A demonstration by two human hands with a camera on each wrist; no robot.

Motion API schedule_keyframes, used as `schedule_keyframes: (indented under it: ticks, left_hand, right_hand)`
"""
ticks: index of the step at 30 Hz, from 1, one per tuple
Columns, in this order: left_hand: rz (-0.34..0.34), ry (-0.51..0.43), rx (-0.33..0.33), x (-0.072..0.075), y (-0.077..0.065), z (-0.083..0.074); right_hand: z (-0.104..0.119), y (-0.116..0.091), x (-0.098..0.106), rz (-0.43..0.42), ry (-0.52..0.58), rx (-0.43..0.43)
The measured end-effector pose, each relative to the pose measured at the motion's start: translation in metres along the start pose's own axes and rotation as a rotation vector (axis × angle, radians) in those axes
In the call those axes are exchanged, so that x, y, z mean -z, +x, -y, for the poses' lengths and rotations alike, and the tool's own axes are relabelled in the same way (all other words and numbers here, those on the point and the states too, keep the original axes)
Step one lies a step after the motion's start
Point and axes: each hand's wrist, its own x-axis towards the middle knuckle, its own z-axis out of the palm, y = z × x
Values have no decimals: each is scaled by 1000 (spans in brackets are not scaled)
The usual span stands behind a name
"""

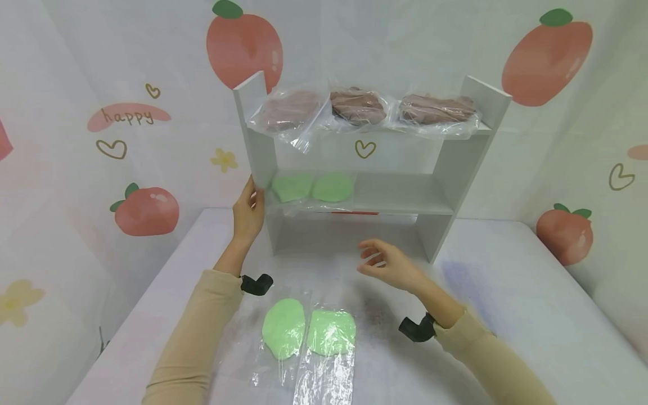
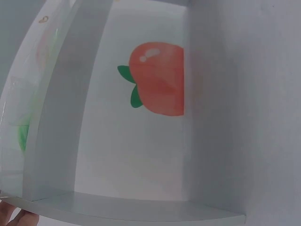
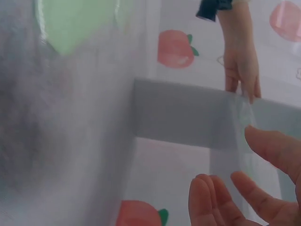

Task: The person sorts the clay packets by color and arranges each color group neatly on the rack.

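Note:
My left hand (image 1: pixel 249 212) is at the outer side of the white shelf's left panel (image 1: pixel 259 152), fingers fairly straight and fingertips right at its edge. In front of the lower opening, my right hand (image 1: pixel 387 264) hovers with nothing in it, fingers loosely bent and thumb apart. On the middle shelf board (image 1: pixel 400 194), two flat green pieces (image 1: pixel 333 187) in clear bags lie side by side at the left. Nearer me on the table are two more bagged green pieces, a rounded one (image 1: pixel 283 329) and a squarer one (image 1: pixel 331 333).
Along the top board rest three clear bags with brown contents: a left bag (image 1: pixel 291 111), a middle bag (image 1: pixel 358 107) and a right bag (image 1: pixel 437 109). The shelf's right panel (image 1: pixel 463 163) stands upright on the white table (image 1: pixel 506 281). Behind hangs a fruit-printed cloth (image 1: pixel 364 45).

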Motion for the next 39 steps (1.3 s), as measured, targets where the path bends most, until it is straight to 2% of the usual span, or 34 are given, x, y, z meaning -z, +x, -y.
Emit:
schedule_keyframes:
  ticks: [5, 15, 25, 33, 39]
  left_hand:
    - [-6, 16, -4, 0, 0, 0]
    - [-13, 11, -11, -1, 0, 0]
    - [-2, -11, 7, -2, 1, -2]
    - [-3, 14, -7, -2, 0, -2]
    - [8, 10, 7, -1, -1, -2]
  right_hand:
    - [-9, -9, -13, 63, 22, -1]
    - [-23, -21, -35, 130, 27, 11]
    - [-30, -29, -53, 188, 49, -40]
    - [-29, -29, -66, 235, -12, -50]
    - [-25, -28, -71, 248, -84, -49]
